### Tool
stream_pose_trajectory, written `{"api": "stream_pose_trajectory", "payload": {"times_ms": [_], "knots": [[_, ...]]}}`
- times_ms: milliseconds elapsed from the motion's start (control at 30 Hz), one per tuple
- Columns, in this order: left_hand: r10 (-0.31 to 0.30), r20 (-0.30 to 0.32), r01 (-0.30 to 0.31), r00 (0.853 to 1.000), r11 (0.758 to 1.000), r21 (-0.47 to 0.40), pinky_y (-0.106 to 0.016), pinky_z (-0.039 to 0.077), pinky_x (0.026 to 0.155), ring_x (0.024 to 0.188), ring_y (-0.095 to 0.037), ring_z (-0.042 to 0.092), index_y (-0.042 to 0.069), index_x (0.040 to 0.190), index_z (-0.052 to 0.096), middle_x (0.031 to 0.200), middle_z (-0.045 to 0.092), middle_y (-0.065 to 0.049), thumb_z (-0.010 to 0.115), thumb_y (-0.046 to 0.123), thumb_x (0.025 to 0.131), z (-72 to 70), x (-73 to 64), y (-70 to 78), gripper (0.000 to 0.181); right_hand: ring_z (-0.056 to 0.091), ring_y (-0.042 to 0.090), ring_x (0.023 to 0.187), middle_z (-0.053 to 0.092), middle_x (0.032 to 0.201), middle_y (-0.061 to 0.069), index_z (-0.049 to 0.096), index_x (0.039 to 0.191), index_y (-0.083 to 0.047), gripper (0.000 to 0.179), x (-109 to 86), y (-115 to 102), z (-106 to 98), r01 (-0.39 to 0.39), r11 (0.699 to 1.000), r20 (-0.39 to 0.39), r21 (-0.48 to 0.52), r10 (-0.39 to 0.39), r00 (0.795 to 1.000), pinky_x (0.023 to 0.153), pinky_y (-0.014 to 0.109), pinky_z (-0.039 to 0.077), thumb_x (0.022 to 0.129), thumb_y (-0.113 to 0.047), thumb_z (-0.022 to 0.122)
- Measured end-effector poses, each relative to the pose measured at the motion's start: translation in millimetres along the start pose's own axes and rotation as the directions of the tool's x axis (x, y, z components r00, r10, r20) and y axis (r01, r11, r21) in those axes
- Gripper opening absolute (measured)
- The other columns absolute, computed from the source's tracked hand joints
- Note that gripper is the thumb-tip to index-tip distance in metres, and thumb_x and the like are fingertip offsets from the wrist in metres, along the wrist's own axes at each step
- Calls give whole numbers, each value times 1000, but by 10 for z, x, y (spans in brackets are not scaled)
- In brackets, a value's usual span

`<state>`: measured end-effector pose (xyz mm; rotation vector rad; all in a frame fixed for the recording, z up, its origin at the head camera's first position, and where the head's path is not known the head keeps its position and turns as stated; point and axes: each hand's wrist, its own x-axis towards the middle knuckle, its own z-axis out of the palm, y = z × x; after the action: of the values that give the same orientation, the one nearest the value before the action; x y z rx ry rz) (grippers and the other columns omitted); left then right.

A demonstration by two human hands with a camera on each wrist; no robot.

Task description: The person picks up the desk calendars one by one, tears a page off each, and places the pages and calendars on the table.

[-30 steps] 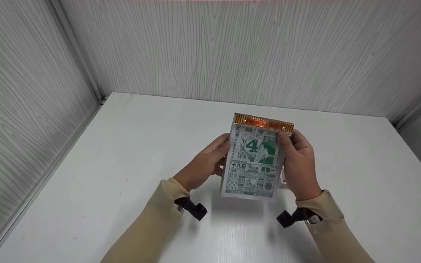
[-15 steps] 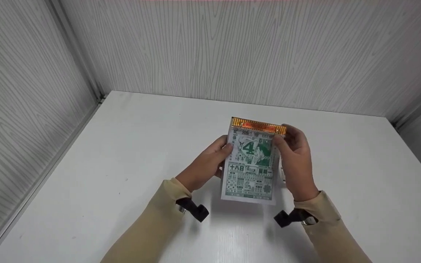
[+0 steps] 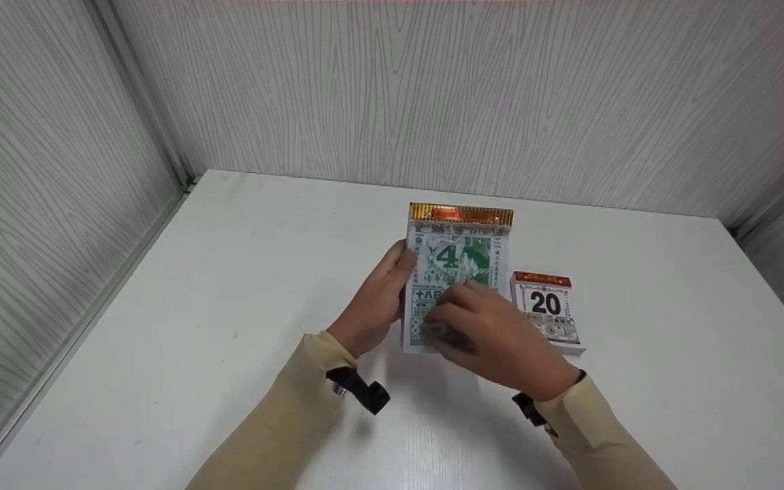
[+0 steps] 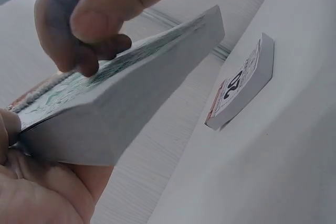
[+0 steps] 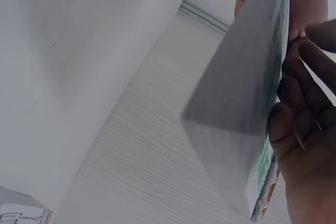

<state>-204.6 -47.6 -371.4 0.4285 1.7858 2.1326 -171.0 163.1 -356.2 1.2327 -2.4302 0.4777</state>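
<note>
A thick tear-off calendar point(image 3: 460, 245) with a gold and red top band and green print, including a large 4, is held up over the table. My left hand point(image 3: 373, 303) grips it by its left edge, thumb on the front and fingers behind. Over the lower half of the front page lies my right hand point(image 3: 497, 337), its fingers loosely bent and fingertips at the paper. In the right wrist view those fingers point(image 5: 299, 103) sit close along the printed face. The lower middle of the page is hidden by this hand.
A smaller tear-off calendar point(image 3: 545, 303) with a red top and a black 20 lies on the white table point(image 3: 283, 258), just right of the held one. Wood-grain panels point(image 3: 433, 95) stand behind and at both sides.
My right hand has let go of the calendar's right edge and come across its front page. The calendar has shifted slightly left and up, and the smaller calendar has come into view.
</note>
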Motion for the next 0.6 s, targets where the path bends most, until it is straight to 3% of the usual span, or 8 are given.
{"api": "stream_pose_trajectory", "payload": {"times_ms": [167,267,400,600], "knots": [[-5,-42,3,999,999,-41,-48,45,111,134,-25,54,29,166,8,149,49,-7,23,54,111,28,31,-55,62,53,17,104,61,116,-2,69,122,-17,44,-45,-1,79,14,996,72,-87,-8,997,92,33,50,86,-35,87],[-1,-47,-1,999,999,-35,-48,45,110,133,-26,54,30,166,11,148,49,-9,21,54,111,30,30,-39,61,51,18,105,60,118,-1,67,127,-17,51,-34,-19,97,24,992,85,-126,-14,996,93,34,49,84,-35,88],[1,-43,-2,999,1000,-15,-48,47,109,132,-27,54,32,164,15,147,50,-8,18,56,110,39,26,-21,59,52,19,104,60,118,1,66,127,-16,49,-19,-23,117,39,988,73,-149,-28,997,93,34,49,85,-30,88],[-12,-53,15,999,999,43,-45,42,112,132,-24,52,33,166,10,151,45,-3,18,63,108,37,19,-2,66,54,19,103,62,114,0,70,117,-18,35,-9,0,128,65,994,44,-90,-61,997,92,35,50,86,-26,85]]}}
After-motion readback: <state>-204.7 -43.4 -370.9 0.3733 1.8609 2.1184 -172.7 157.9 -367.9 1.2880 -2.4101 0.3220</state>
